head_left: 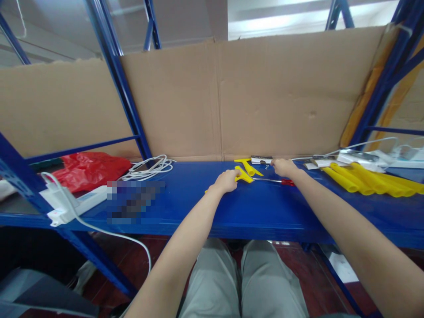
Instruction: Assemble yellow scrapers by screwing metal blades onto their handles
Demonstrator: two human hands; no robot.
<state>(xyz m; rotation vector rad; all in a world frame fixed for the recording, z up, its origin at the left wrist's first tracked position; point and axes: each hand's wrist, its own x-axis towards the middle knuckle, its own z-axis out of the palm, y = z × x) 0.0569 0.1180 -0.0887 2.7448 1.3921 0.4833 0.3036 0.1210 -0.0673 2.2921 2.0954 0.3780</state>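
Note:
My left hand is closed around a yellow plastic T-shaped handle above the blue shelf. Just right of that piece lies a screwdriver with a red grip, its thin metal shaft pointing toward the yellow part. My right hand is beyond the screwdriver, fingers drawn together at the right end of a small black-and-white packet. Whatever those fingers pinch is too small to make out. A second yellow T-shaped handle rests behind the held one.
Several yellow tubular handles lie at the right, beside white packets. On the left are a white power strip, a red plastic bag and a coiled white cable. A cardboard sheet backs the shelf.

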